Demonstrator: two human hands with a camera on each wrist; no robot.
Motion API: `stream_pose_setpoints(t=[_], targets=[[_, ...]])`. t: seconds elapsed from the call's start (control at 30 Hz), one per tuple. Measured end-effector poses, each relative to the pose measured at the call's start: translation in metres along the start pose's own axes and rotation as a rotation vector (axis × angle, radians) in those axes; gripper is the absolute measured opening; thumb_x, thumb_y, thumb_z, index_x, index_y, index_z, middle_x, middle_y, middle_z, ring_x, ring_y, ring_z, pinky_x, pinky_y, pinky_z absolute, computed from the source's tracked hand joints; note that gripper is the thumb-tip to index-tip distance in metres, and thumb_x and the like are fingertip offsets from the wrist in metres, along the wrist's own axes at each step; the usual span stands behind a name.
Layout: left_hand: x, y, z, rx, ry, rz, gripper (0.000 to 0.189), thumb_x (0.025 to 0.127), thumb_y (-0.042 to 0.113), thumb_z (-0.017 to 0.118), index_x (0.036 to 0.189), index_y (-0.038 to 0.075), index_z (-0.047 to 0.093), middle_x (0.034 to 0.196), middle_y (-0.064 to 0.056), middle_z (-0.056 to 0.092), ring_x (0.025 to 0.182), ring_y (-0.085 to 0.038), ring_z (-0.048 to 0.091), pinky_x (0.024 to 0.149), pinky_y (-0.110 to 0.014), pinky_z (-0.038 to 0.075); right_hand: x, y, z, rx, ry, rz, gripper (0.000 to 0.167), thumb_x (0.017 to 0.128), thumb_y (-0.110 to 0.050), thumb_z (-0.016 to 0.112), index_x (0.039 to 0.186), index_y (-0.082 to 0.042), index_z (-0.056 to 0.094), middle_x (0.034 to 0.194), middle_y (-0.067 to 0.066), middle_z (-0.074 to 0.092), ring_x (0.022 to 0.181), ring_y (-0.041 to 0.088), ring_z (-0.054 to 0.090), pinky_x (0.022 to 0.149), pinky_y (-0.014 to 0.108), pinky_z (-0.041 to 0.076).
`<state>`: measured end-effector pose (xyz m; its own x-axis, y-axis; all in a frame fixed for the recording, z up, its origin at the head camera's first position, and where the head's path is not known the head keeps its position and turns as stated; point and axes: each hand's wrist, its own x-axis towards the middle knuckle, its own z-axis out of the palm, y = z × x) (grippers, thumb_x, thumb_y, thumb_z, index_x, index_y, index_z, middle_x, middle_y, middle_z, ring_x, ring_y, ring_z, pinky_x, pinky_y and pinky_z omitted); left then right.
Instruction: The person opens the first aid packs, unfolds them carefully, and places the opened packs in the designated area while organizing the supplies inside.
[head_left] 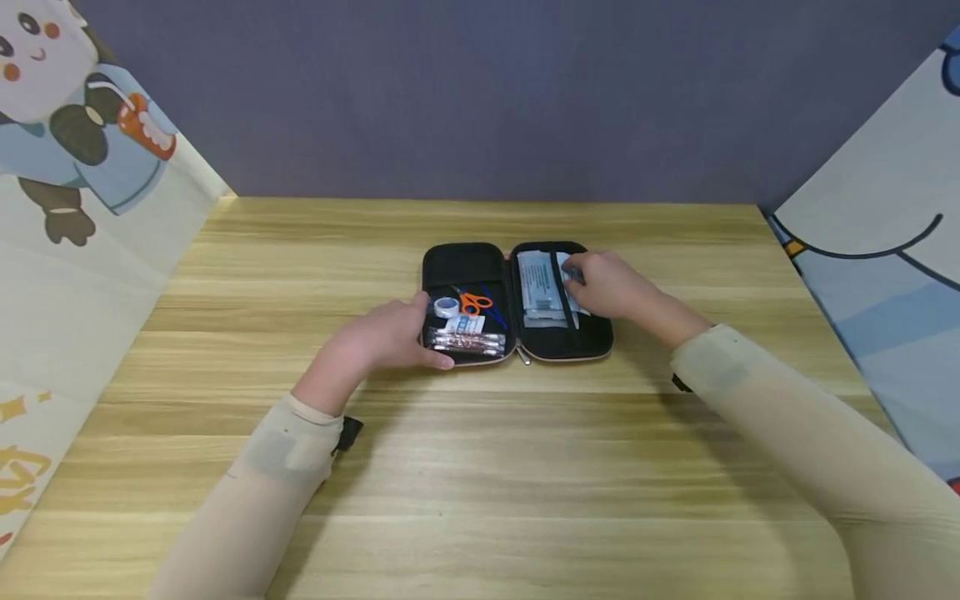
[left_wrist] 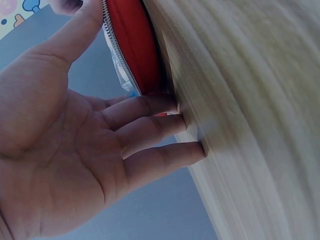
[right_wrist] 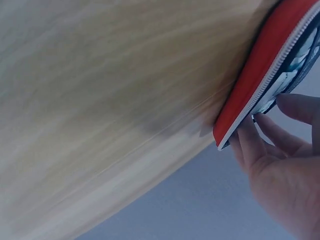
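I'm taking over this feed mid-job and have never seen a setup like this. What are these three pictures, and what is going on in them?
There is no machine here: a person works with two bare hands and wears three cameras. The wide picture comes from the head and looks down at a wooden table. The other two come from the wrists, so they look tilted and very close.

On the table lies an open zip case, black inside and red outside. Its left half holds orange scissors, a tape roll and small packets; its right half holds flat white packets under a strap.

The left hand rests against the case's left edge with straight fingers. The right hand has its fingers on the white packets; whether it pinches one cannot be told.
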<state>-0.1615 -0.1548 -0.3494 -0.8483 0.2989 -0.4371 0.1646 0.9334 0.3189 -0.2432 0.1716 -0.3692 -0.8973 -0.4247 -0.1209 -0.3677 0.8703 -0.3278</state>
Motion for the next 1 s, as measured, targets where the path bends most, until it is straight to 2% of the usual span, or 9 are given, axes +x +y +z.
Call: stream_pose_setpoints(t=[0.07, 0.13, 0.17, 0.27, 0.3, 0.37, 0.43, 0.63, 1.0], targets=[[0.000, 0.000, 0.001, -0.004, 0.002, 0.005, 0.121, 0.088, 0.061, 0.081, 0.165, -0.007, 0.017, 0.147, -0.036, 0.057, 0.137, -0.047, 0.060, 0.117, -0.057, 0.048, -0.001, -0.001, 0.000, -0.010, -0.015, -0.002, 0.045, 0.108, -0.019, 0.056, 0.146, 0.005, 0.059, 0.067, 0.007, 0.062, 0.051, 0.016, 0.047, 0.073, 0.041, 0.047], [0.000, -0.001, 0.002, -0.012, 0.004, 0.006, 0.121, 0.087, 0.060, 0.082, 0.164, -0.007, 0.018, 0.146, -0.036, 0.058, 0.136, -0.047, 0.061, 0.117, -0.057, 0.049, -0.003, -0.002, 0.000, -0.017, -0.029, -0.019, 0.045, 0.108, -0.019, 0.056, 0.146, 0.005, 0.059, 0.065, 0.007, 0.061, 0.049, 0.016, 0.045, 0.070, 0.040, 0.047], [0.000, -0.001, 0.002, -0.015, 0.005, 0.006, 0.120, 0.087, 0.060, 0.082, 0.164, -0.007, 0.018, 0.145, -0.036, 0.059, 0.135, -0.046, 0.061, 0.117, -0.057, 0.049, -0.004, -0.002, -0.001, -0.017, -0.038, -0.032, 0.045, 0.108, -0.018, 0.057, 0.146, 0.006, 0.058, 0.072, 0.011, 0.067, 0.052, 0.018, 0.048, 0.071, 0.041, 0.048], [-0.001, 0.000, 0.002, -0.016, 0.003, 0.005, 0.121, 0.088, 0.060, 0.082, 0.165, -0.007, 0.016, 0.147, -0.036, 0.058, 0.136, -0.046, 0.061, 0.117, -0.057, 0.049, -0.008, -0.001, -0.006, -0.034, -0.085, -0.072, 0.046, 0.105, -0.016, 0.063, 0.145, 0.006, 0.059, 0.117, 0.027, 0.073, 0.090, 0.035, 0.071, 0.092, 0.051, 0.057], [-0.001, 0.000, 0.002, -0.015, 0.002, 0.005, 0.122, 0.088, 0.060, 0.081, 0.166, -0.007, 0.015, 0.148, -0.036, 0.057, 0.137, -0.046, 0.060, 0.118, -0.057, 0.048, -0.010, -0.001, -0.009, -0.036, -0.107, -0.083, 0.047, 0.104, -0.015, 0.066, 0.145, 0.006, 0.059, 0.134, 0.031, 0.067, 0.110, 0.041, 0.070, 0.103, 0.056, 0.054], [-0.001, 0.000, 0.002, -0.012, 0.001, 0.003, 0.123, 0.088, 0.060, 0.081, 0.166, -0.006, 0.013, 0.149, -0.036, 0.056, 0.138, -0.046, 0.059, 0.118, -0.057, 0.048, -0.012, 0.001, -0.014, -0.037, -0.154, -0.088, 0.054, 0.100, -0.016, 0.073, 0.147, 0.005, 0.058, 0.158, 0.033, 0.048, 0.142, 0.050, 0.052, 0.120, 0.062, 0.042], [-0.002, 0.001, 0.001, -0.011, 0.003, 0.000, 0.124, 0.088, 0.060, 0.081, 0.167, -0.006, 0.012, 0.150, -0.036, 0.055, 0.138, -0.046, 0.059, 0.118, -0.057, 0.048, -0.014, 0.002, -0.018, -0.049, -0.206, -0.088, 0.065, 0.096, -0.019, 0.079, 0.151, 0.004, 0.054, 0.165, 0.034, 0.038, 0.153, 0.053, 0.038, 0.125, 0.064, 0.034], [-0.002, -0.001, 0.001, -0.011, 0.003, -0.003, 0.124, 0.089, 0.059, 0.081, 0.167, -0.006, 0.012, 0.152, -0.036, 0.053, 0.140, -0.047, 0.057, 0.119, -0.058, 0.046, -0.017, 0.002, -0.016, -0.126, -0.278, -0.063, 0.091, 0.092, -0.031, 0.084, 0.164, -0.001, 0.037, 0.173, 0.028, 0.027, 0.156, 0.050, 0.035, 0.123, 0.064, 0.037], [-0.003, -0.002, -0.001, -0.012, 0.013, 0.002, 0.123, 0.088, 0.059, 0.081, 0.167, -0.005, 0.012, 0.153, -0.035, 0.053, 0.141, -0.047, 0.057, 0.120, -0.058, 0.046, -0.015, 0.004, -0.009, -0.203, -0.117, -0.110, 0.075, 0.095, -0.030, 0.082, 0.155, 0.001, 0.050, 0.164, 0.027, 0.045, 0.140, 0.047, 0.057, 0.116, 0.061, 0.047]])
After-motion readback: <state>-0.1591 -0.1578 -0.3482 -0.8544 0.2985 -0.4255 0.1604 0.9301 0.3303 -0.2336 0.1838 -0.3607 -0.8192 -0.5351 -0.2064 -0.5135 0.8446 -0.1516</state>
